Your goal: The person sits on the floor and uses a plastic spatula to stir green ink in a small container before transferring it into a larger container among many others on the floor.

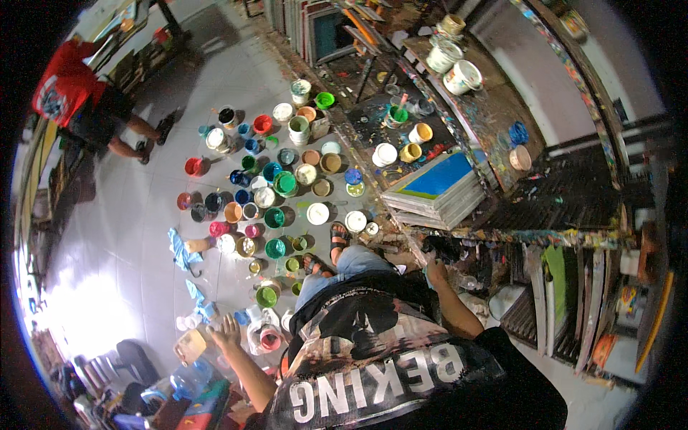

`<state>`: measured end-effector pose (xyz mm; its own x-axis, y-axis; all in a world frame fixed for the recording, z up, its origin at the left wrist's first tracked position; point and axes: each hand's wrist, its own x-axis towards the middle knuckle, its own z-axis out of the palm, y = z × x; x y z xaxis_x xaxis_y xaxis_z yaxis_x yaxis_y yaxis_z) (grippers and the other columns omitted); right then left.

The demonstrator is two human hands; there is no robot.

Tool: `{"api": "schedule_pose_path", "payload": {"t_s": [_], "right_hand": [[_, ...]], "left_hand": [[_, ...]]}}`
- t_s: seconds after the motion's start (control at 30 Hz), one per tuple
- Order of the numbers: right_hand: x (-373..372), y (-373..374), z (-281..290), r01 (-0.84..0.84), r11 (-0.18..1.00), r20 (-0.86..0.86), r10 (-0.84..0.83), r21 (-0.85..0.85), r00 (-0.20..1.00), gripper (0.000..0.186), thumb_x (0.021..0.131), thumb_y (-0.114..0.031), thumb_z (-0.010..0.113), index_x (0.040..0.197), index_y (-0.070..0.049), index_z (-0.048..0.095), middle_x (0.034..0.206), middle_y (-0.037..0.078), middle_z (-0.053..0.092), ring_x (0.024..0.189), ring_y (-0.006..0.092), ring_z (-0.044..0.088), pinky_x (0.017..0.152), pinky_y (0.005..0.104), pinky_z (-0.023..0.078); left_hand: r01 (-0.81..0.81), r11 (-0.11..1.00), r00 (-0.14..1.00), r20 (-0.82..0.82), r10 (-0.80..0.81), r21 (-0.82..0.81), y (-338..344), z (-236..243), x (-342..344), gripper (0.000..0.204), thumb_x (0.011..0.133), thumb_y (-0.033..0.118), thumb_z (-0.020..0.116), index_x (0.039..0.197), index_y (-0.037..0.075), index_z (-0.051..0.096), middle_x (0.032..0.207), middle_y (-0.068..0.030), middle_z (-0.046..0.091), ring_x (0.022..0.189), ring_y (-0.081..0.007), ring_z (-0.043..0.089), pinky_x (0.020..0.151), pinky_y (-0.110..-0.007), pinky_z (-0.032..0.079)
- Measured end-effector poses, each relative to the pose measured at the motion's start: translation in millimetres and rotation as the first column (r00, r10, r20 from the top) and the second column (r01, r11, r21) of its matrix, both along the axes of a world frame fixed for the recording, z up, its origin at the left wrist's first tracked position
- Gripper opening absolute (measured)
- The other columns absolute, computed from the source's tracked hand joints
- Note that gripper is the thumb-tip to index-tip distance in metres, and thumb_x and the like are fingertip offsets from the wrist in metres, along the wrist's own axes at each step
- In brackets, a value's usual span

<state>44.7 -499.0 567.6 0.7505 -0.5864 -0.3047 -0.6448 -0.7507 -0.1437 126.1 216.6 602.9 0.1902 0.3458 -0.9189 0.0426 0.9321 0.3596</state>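
My left hand (pixel 226 332) is stretched out at the lower left with its fingers apart and nothing in it. It is over the floor, close to a beige plastic jug (pixel 190 347) and a white container with a red inside (pixel 270 339). At the right, my right hand (pixel 435 272) is beside the lower edge of the paint-spattered bench. Its fingers look closed around something small that I cannot make out, just below a black crumpled bundle (pixel 446 247). Several open paint pots stand on the floor ahead, among them a green one (pixel 285 183) and a lime one (pixel 268 295).
Framed screens (pixel 437 188) lie stacked on the bench, with more frames (pixel 552 294) upright in a rack at the right. White buckets (pixel 463 77) stand on a shelf. A blue cloth (pixel 180 251) lies on the floor. Another person in a red shirt (pixel 70 82) is at the far left.
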Motion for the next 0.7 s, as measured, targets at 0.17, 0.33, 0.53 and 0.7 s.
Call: {"api": "schedule_pose_path", "payload": {"t_s": [0.17,0.33,0.53,0.7], "right_hand": [[54.6,22.7,19.4,0.402,0.851,-0.297,-0.309,0.339,0.904,0.048,0.095,-0.029,0.047,0.134,-0.002,0.039,0.128,0.024,0.054,0.117,0.0398,0.053,0.097,0.0466,0.042],[36.2,8.9,22.1,0.264,0.915,-0.248,-0.191,0.305,0.95,0.039,0.089,-0.028,0.057,0.115,0.001,0.059,0.109,0.023,0.064,0.1,0.0384,0.062,0.088,0.0456,0.048],[9.7,-56.0,-31.0,-0.515,0.846,-0.557,0.495,0.137,0.667,0.045,0.091,-0.038,0.055,0.098,0.004,0.069,0.097,0.027,0.067,0.093,0.0408,0.065,0.083,0.0472,0.05],[30.6,-65.5,-36.4,-0.186,0.982,-0.405,0.179,0.022,0.896,0.064,0.096,-0.049,0.041,0.089,0.008,0.069,0.094,0.03,0.066,0.093,0.045,0.063,0.086,0.0518,0.047]], "left_hand": [[0.334,0.899,0.916,-0.322,-0.24,0.282,20.4,-40.5,-62.5,0.084,0.087,0.06,0.056,0.146,0.009,0.025,0.144,-0.0162,0.037,0.118,-0.0424,0.052,0.091,-0.051,0.047],[0.523,0.824,0.642,-0.736,-0.213,0.218,-24.6,-46.6,-118.5,0.079,0.086,0.06,0.057,0.128,-0.005,0.047,0.123,-0.019,0.052,0.099,-0.0367,0.06,0.075,-0.047,0.052],[0.59,0.804,0.558,-0.757,-0.34,0.074,-61.0,-52.4,-142.2,0.08,0.081,0.057,0.063,0.125,-0.008,0.05,0.114,-0.0208,0.058,0.091,-0.032,0.062,0.069,-0.042,0.054],[0.76,0.599,0.589,-0.658,-0.469,0.253,-66.1,-57.9,-105.8,0.078,0.079,0.051,0.068,0.124,-0.01,0.05,0.106,-0.0212,0.062,0.087,-0.0298,0.063,0.069,-0.039,0.052]]}}
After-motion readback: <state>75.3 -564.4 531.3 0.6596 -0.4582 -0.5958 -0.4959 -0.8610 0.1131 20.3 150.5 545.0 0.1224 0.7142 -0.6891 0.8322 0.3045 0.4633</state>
